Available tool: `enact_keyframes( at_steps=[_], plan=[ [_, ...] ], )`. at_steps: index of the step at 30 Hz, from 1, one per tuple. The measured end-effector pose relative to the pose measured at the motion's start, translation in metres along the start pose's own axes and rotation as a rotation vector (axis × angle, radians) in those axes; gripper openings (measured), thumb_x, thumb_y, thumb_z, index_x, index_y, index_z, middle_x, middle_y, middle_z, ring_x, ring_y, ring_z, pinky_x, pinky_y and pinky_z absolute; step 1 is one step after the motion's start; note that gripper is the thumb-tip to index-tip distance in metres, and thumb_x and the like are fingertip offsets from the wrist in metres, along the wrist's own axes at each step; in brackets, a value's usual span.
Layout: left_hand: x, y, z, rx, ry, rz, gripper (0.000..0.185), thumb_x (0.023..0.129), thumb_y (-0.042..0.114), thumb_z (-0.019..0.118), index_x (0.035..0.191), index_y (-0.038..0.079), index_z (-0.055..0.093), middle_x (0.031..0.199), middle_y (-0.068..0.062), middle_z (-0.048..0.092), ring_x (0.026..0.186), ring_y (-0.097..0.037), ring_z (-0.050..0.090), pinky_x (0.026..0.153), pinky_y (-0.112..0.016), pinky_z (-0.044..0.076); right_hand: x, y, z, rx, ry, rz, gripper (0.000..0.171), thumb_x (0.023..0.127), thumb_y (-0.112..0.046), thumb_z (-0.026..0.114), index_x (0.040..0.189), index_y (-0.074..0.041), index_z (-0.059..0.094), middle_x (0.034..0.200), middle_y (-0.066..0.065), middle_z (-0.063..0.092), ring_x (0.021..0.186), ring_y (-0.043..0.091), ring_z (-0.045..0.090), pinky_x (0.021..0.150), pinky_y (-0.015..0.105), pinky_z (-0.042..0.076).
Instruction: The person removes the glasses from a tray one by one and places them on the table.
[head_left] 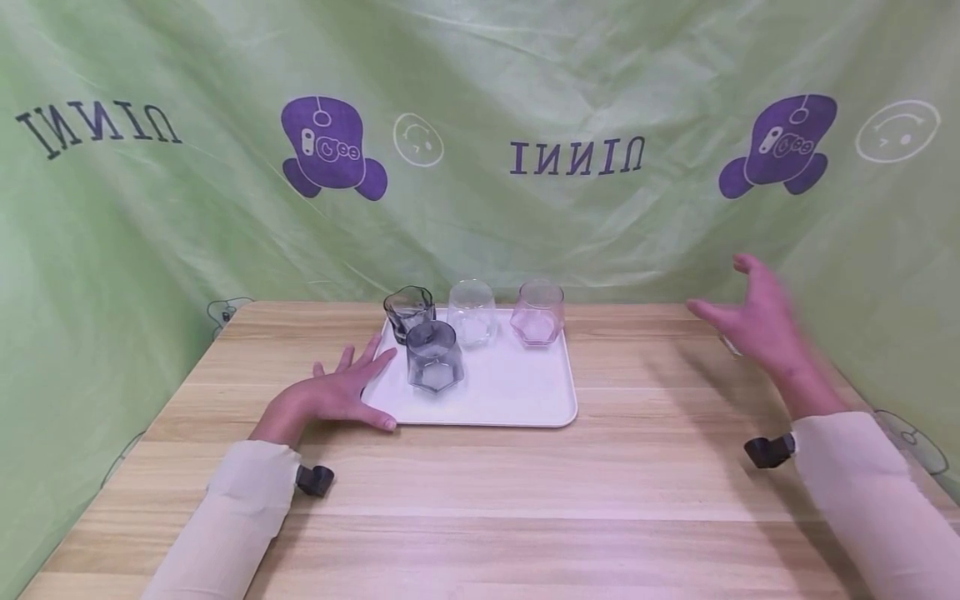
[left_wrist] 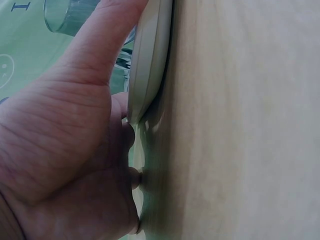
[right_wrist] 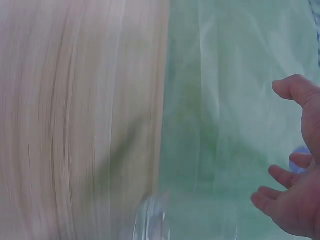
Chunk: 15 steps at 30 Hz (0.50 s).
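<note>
A white tray point(head_left: 517, 392) lies on the wooden table, bearing a dark faceted glass point(head_left: 409, 312), a grey glass point(head_left: 435, 358), a clear glass point(head_left: 472, 315) and a pinkish glass point(head_left: 537, 315). My left hand point(head_left: 330, 396) rests at the tray's left edge with fingers spread. In the left wrist view its thumb point(left_wrist: 102, 42) lies against the tray's rim. My right hand point(head_left: 761, 325) is raised over the table's right side, thumb and fingers apart, holding nothing. Below it in the right wrist view is part of a clear glass object point(right_wrist: 150, 222), mostly cut off.
A green curtain point(head_left: 480, 225) with purple prints hangs behind the wooden table point(head_left: 487, 500) and along both sides. Dark cable-like lines point(head_left: 225, 310) show at the table's left edge. Black wrist cameras point(head_left: 315, 481) are fixed by both sleeves.
</note>
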<state>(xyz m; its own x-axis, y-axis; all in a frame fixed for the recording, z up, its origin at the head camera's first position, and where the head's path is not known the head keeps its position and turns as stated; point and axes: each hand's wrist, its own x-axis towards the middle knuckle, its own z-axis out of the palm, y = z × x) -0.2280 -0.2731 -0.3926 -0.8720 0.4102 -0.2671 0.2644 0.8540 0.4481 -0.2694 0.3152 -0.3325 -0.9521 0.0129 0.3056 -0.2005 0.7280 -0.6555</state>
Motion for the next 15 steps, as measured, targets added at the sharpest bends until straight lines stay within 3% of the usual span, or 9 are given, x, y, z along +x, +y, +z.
enact_keyframes(
  at_steps=[9,15],
  plan=[
    [0.002,0.0,0.001,-0.003,0.0,0.0,0.129,0.075,0.068,0.081,0.167,0.013,0.009,0.169,-0.017,-0.018,0.148,-0.055,-0.017,0.098,-0.085,-0.014,-0.002,-0.031,0.042,-0.053,-0.077,-0.14,0.103,0.088,-0.029,0.084,0.161,0.003,0.019,0.155,0.036,0.03,0.139,0.056,0.031,0.112,0.07,0.027],
    [0.001,-0.001,0.002,-0.005,0.008,0.003,0.128,0.075,0.067,0.082,0.167,0.014,0.01,0.169,-0.017,-0.017,0.148,-0.055,-0.016,0.098,-0.086,-0.013,-0.001,-0.047,0.07,0.005,-0.146,-0.158,0.097,0.089,-0.026,0.084,0.161,-0.001,0.023,0.154,0.033,0.034,0.134,0.053,0.039,0.104,0.069,0.039]
  ],
)
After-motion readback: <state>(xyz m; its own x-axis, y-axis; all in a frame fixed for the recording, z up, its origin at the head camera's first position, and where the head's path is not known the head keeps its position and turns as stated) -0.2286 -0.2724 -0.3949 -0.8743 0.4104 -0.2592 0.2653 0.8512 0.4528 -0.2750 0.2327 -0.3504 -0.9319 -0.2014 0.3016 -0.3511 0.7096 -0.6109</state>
